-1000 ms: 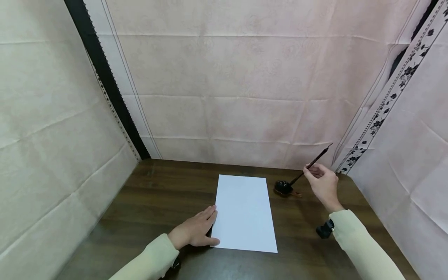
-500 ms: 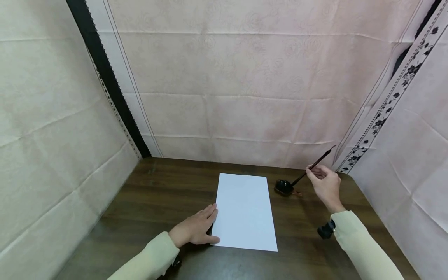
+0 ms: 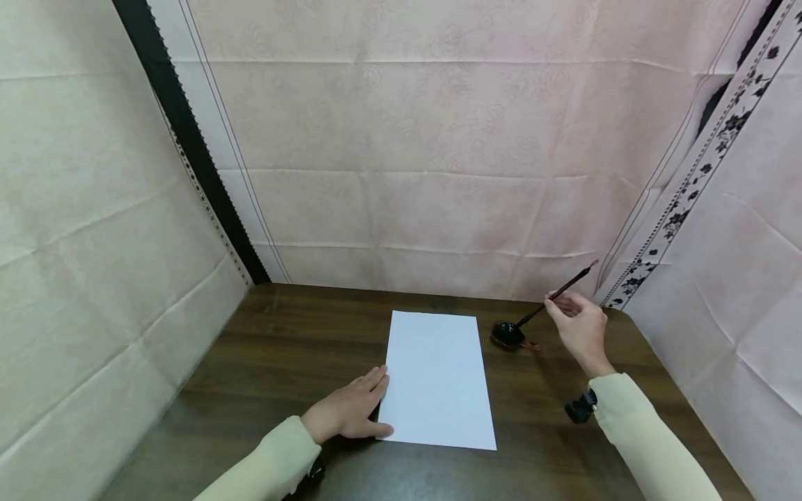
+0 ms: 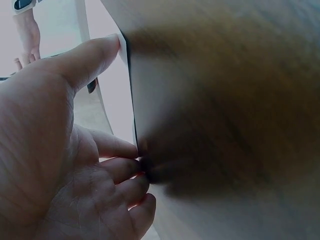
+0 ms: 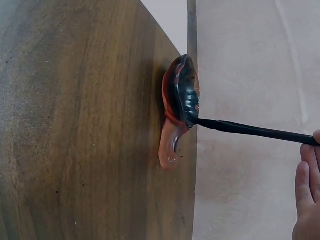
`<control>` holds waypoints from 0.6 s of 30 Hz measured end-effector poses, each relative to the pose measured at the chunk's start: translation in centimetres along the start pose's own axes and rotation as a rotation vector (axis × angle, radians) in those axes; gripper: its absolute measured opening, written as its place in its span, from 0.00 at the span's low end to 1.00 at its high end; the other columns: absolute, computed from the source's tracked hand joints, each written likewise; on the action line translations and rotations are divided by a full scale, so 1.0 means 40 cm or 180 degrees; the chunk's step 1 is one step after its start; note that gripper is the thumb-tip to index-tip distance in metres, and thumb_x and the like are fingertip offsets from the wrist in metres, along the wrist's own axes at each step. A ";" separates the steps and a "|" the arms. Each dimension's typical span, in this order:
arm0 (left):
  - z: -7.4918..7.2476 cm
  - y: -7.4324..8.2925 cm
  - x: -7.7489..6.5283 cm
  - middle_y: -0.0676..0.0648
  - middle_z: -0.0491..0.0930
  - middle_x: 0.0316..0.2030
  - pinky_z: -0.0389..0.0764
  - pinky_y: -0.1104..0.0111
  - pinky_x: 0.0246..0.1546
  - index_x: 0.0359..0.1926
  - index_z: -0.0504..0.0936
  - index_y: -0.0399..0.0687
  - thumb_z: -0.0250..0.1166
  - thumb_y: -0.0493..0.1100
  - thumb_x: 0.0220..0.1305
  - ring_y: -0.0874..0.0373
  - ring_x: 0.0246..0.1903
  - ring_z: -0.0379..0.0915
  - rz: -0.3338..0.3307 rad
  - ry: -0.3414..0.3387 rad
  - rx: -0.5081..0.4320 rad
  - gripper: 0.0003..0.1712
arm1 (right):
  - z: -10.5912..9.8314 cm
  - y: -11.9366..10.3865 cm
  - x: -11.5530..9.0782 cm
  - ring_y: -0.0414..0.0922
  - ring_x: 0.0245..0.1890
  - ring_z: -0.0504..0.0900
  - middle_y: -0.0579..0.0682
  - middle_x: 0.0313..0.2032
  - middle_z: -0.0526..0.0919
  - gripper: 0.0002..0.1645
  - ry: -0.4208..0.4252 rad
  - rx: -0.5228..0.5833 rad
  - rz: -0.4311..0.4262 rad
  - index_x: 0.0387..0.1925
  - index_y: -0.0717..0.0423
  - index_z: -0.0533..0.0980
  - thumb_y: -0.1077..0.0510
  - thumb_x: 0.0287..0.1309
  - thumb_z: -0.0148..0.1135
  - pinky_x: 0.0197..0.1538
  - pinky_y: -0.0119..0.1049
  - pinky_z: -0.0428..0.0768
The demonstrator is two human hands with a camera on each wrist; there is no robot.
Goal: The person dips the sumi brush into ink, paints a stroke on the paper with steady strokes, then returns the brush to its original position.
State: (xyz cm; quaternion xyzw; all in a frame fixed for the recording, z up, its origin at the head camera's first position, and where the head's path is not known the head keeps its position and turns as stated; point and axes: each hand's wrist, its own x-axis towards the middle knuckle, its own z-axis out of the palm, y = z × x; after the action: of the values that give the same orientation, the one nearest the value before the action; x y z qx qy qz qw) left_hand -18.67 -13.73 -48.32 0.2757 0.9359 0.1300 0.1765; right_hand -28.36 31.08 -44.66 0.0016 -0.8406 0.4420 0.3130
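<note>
My right hand [image 3: 579, 327] pinches the shaft of a dark writing brush [image 3: 570, 282] between thumb and fingers. The brush slants down to the left, its black tip at the rim of a small ink dish [image 3: 506, 335]. In the right wrist view the ink dish [image 5: 181, 92] is reddish-brown, coated with black ink, with a curled handle; the brush [image 5: 250, 130] touches its edge. A white sheet of paper [image 3: 438, 383] lies flat on the table. My left hand [image 3: 351, 409] rests on its left edge, fingers extended, thumb [image 4: 102, 52] on the lower left corner.
The brown wooden table [image 3: 301, 334] carries the paper and dish. Pale cloth walls [image 3: 401, 139] enclose it at the back and both sides. A black device [image 3: 581, 407] is strapped at my right wrist.
The brush has shifted slightly over the ink dish, its lower end now a little further left along the rim. My left hand and the paper stay put.
</note>
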 end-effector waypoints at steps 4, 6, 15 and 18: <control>0.003 -0.002 0.002 0.39 0.48 0.85 0.57 0.49 0.83 0.82 0.56 0.36 0.69 0.66 0.68 0.45 0.85 0.46 0.0004 -0.0013 -0.0022 0.58 | 0.003 0.007 -0.004 0.15 0.35 0.81 0.55 0.42 0.93 0.09 -0.0061 -0.0070 0.0007 0.45 0.53 0.89 0.54 0.68 0.72 0.36 0.14 0.77; 0.004 -0.004 0.004 0.39 0.47 0.85 0.57 0.49 0.83 0.82 0.55 0.36 0.68 0.66 0.68 0.45 0.85 0.45 0.0004 -0.0020 -0.0038 0.58 | 0.004 0.009 -0.003 0.15 0.35 0.81 0.55 0.42 0.93 0.09 -0.0082 -0.0095 -0.0016 0.45 0.52 0.89 0.54 0.68 0.72 0.36 0.13 0.77; 0.007 -0.008 0.007 0.39 0.47 0.85 0.57 0.49 0.83 0.83 0.54 0.36 0.68 0.67 0.68 0.45 0.85 0.45 0.0000 -0.0031 -0.0028 0.58 | 0.004 0.001 0.003 0.14 0.34 0.80 0.56 0.42 0.93 0.09 -0.0108 -0.0173 -0.0091 0.45 0.53 0.89 0.54 0.69 0.71 0.36 0.14 0.76; 0.007 -0.008 0.008 0.40 0.47 0.85 0.56 0.49 0.83 0.83 0.54 0.37 0.68 0.67 0.68 0.45 0.85 0.44 -0.0010 -0.0041 -0.0029 0.58 | 0.003 -0.003 0.003 0.15 0.35 0.81 0.56 0.42 0.93 0.09 -0.0081 -0.0104 -0.0073 0.46 0.53 0.89 0.54 0.69 0.71 0.36 0.14 0.76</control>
State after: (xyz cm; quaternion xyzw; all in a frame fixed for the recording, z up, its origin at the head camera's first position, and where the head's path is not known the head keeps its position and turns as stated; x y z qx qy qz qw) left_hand -18.97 -13.78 -48.76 0.2742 0.9346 0.1322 0.1840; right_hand -28.49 30.96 -44.56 0.0117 -0.8516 0.4246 0.3072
